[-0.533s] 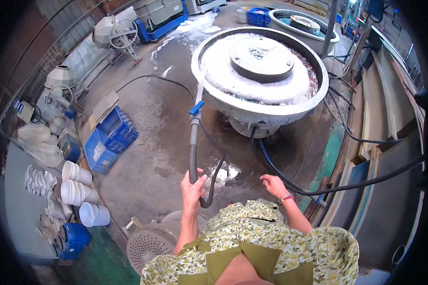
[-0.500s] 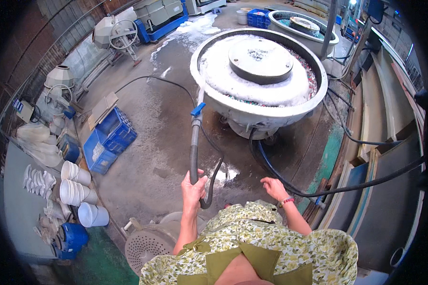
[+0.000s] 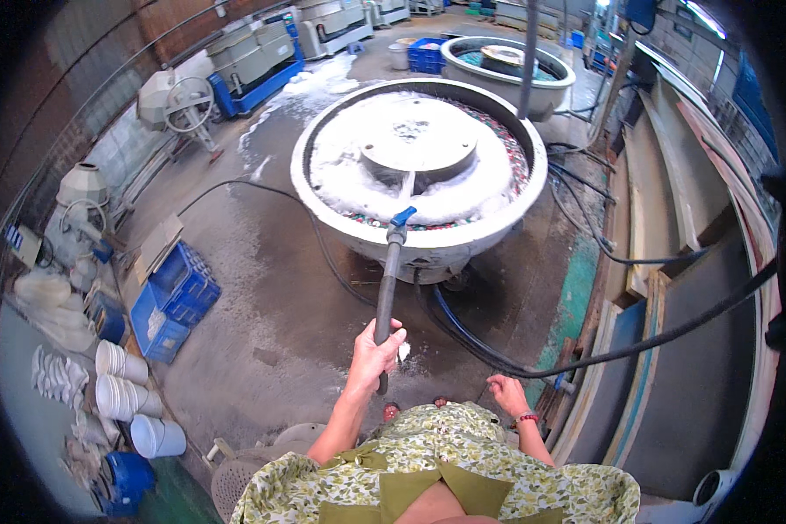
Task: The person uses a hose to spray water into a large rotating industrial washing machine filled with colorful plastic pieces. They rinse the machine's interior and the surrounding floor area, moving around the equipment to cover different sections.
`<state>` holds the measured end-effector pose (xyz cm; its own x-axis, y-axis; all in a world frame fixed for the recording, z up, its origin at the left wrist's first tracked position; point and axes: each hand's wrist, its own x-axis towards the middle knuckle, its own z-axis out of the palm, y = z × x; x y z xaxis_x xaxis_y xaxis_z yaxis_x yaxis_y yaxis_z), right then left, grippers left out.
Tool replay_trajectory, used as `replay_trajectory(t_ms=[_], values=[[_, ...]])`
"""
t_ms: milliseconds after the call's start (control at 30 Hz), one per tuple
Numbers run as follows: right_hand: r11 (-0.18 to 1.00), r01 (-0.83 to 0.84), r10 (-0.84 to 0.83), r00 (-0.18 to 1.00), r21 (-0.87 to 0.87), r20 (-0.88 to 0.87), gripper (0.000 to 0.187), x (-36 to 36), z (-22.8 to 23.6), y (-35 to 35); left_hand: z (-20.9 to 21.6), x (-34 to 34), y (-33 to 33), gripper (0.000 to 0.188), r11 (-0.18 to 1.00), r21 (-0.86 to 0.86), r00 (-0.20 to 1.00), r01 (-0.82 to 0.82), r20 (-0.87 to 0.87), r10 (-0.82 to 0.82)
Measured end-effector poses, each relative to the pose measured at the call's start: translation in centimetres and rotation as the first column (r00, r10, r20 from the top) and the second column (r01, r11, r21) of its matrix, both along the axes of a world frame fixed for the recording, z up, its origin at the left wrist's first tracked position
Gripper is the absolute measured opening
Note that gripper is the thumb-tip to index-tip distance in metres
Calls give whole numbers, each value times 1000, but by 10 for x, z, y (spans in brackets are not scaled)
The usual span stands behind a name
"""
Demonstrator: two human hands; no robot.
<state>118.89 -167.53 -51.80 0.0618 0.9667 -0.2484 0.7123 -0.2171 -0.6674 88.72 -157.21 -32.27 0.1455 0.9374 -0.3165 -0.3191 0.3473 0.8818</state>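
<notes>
My left hand (image 3: 375, 356) is wrapped round a dark hose (image 3: 388, 293) that points up and away from me. At the hose's far end sits a valve with a blue handle (image 3: 403, 217). A stream of water (image 3: 407, 185) shoots from it onto the large round tub (image 3: 310, 188). White foam (image 3: 345, 162) covers much of the tub's inside, round a raised centre lid (image 3: 424, 140). Small coloured pieces (image 3: 517, 157) show along the rim. My right hand (image 3: 508, 397), with a red bracelet, hangs empty at my right side, fingers loosely bent and apart from the thumb.
A black hose (image 3: 664, 336) stretches across the right, beside leaning boards (image 3: 616, 384). Blue crates (image 3: 188, 284) and white buckets (image 3: 157, 437) stand at left. A second round tub (image 3: 463, 65) is farther back. The floor is wet, with foam (image 3: 310, 92) at the far left.
My left hand has moved forward and tilted the hose up to the right, so its water now lands near the tub's centre lid. The right hand has lowered slightly. The view has shifted.
</notes>
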Motion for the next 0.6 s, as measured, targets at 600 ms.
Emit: replay_trajectory(t_ms=[600], values=[[997,-75,76,997,14,-31,22,30,8,21,13,-37,-9,20,974,42,968,-222,-106,226]])
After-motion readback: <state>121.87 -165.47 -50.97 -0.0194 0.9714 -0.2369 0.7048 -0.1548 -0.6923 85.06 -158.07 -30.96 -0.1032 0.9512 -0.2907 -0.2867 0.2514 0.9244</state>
